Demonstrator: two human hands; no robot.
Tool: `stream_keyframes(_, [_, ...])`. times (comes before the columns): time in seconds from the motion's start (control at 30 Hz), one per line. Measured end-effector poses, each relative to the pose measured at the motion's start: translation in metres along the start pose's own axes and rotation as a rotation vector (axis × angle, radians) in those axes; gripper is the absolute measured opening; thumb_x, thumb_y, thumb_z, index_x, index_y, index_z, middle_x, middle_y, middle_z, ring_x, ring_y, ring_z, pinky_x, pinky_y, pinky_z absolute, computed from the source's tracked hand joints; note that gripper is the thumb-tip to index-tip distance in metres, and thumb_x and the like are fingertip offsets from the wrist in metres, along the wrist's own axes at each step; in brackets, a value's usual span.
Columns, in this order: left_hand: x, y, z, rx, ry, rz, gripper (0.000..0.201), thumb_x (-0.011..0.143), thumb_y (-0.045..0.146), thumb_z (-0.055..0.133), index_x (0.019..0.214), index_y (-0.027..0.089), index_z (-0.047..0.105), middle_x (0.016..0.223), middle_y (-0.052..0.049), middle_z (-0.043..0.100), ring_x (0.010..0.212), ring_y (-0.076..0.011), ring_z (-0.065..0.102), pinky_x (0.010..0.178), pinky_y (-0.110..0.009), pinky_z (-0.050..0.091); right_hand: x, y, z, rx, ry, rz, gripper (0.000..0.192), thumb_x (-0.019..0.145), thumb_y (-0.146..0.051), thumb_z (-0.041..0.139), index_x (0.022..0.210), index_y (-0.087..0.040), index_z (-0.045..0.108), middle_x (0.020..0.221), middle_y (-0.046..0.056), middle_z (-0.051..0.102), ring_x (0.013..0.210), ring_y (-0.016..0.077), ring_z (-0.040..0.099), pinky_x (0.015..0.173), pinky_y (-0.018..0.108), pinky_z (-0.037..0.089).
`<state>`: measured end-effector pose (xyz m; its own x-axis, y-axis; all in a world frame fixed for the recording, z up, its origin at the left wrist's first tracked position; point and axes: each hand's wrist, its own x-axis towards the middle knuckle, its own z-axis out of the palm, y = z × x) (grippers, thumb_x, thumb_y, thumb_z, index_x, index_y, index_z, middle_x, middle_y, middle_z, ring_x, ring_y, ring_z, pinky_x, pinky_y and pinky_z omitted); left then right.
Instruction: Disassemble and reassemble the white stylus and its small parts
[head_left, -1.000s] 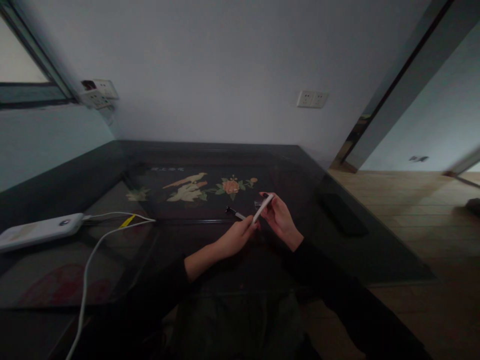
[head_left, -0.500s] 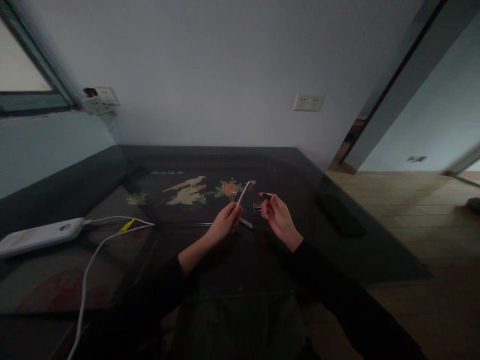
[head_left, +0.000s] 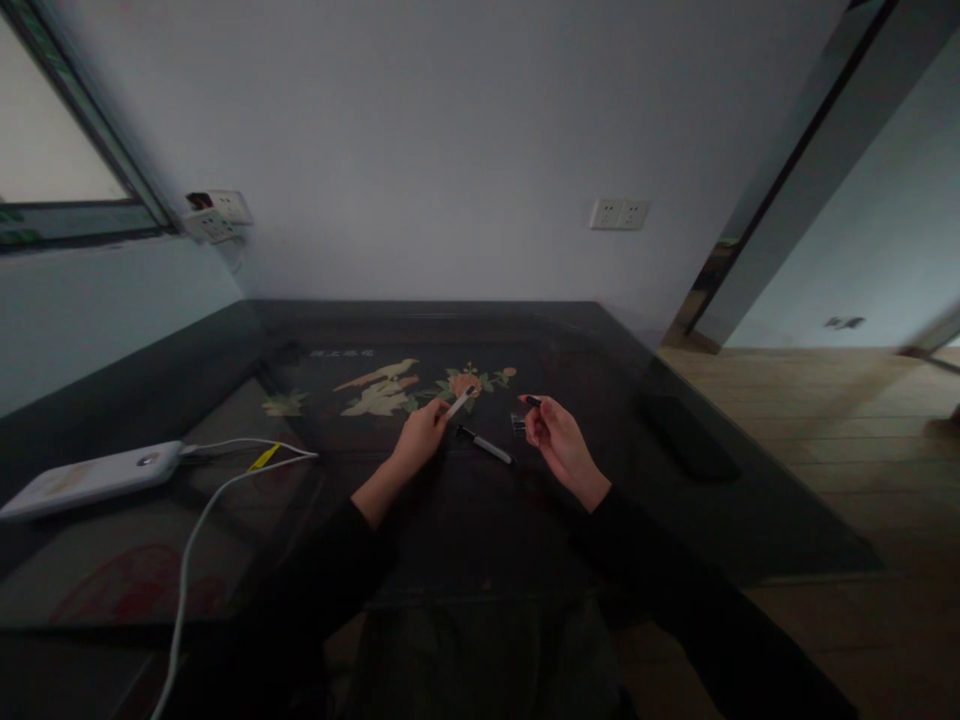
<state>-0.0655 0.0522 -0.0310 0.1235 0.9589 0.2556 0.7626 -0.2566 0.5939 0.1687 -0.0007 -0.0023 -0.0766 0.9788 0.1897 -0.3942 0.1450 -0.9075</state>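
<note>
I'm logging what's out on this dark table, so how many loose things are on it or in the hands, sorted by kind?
White pen barrel, in the left hand: 1
Pen refill lying on the table: 1
Small dark pen part, in the right hand: 1
Small clear piece by the right hand: 1
White power bank: 1
White cable: 1
Total: 6

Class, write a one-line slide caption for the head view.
Left hand holds a white pen barrel, right hand a small dark cap; refill lies between.

Refill (head_left: pixel 486 446) lies on table (head_left: pixel 712 520) between both hands' fingers; power bank (head_left: pixel 90 478) far left of them.
</note>
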Motion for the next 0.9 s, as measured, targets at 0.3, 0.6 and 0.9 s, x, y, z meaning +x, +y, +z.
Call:
stream_keyframes(0.3, [0.000, -0.006, 0.013, 0.203, 0.023, 0.098, 0.022, 0.091, 0.019, 0.043, 0.103, 0.015, 0.061, 0.099, -0.011, 0.064, 0.087, -0.0204, 0.061, 0.081, -0.031, 0.046, 0.001, 0.003, -0.002, -0.016, 0.005, 0.006, 0.039, 0.079, -0.053, 0.063, 0.095, -0.018, 0.062, 0.057, -0.004, 0.050, 0.048, 0.0080, 0.040, 0.045, 0.023, 0.030])
stream_keyframes(0.6, [0.002, -0.004, 0.011, 0.241, 0.055, 0.138, 0.023, 0.088, 0.015, 0.046, 0.104, 0.014, 0.063, 0.101, -0.012, 0.061, 0.092, -0.0218, 0.058, 0.087, -0.035, 0.045, 0.001, 0.005, -0.002, -0.029, -0.004, 0.010, 0.039, 0.080, -0.053, 0.062, 0.095, -0.017, 0.063, 0.058, -0.004, 0.051, 0.048, 0.0079, 0.041, 0.045, 0.022, 0.030])
stream_keyframes(0.9, [-0.016, 0.038, -0.003, -0.081, 0.159, 0.444, 0.023, 0.092, 0.021, 0.046, 0.111, 0.017, 0.058, 0.099, -0.008, 0.060, 0.095, -0.0184, 0.057, 0.087, -0.032, 0.046, -0.001, 0.005, 0.005, -0.114, -0.101, 0.137, 0.039, 0.075, -0.053, 0.068, 0.091, -0.018, 0.062, 0.054, -0.005, 0.052, 0.043, 0.0067, 0.038, 0.042, 0.021, 0.027])
